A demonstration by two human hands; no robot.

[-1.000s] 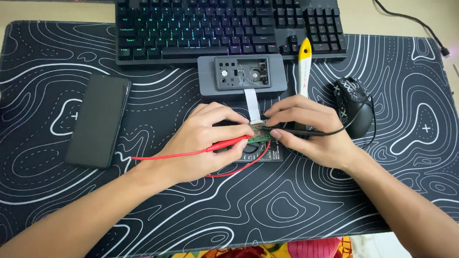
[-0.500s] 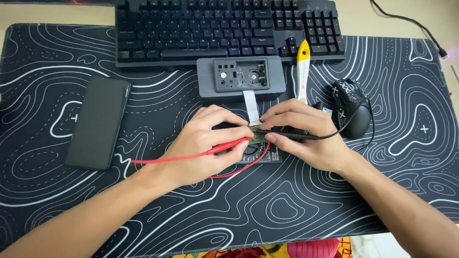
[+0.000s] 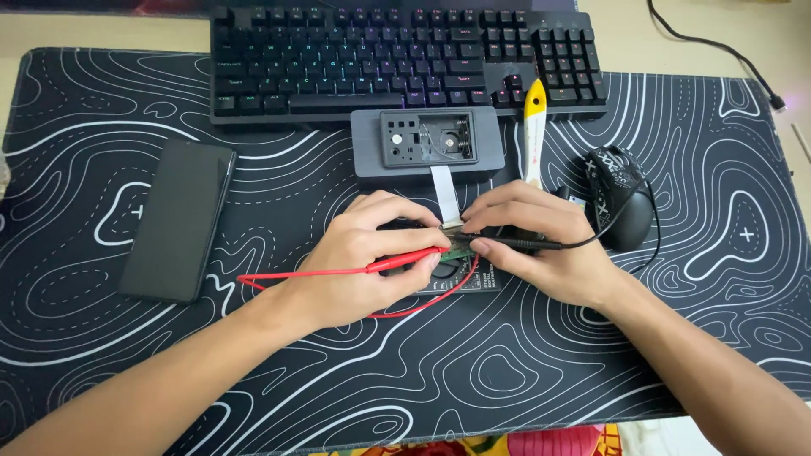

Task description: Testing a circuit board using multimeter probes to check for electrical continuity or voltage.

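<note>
Between the two hands, head view, a small green circuit board (image 3: 457, 251) lies on the patterned desk mat (image 3: 693, 338), joined by a white ribbon cable (image 3: 443, 191) to a grey opened device (image 3: 428, 145) beyond the fingers. Left hand (image 3: 372, 253) pinches a red probe (image 3: 405, 262); right hand (image 3: 541, 241) pinches a black probe (image 3: 524, 244). Tips converge closely: a slip could bridge contacts
</note>
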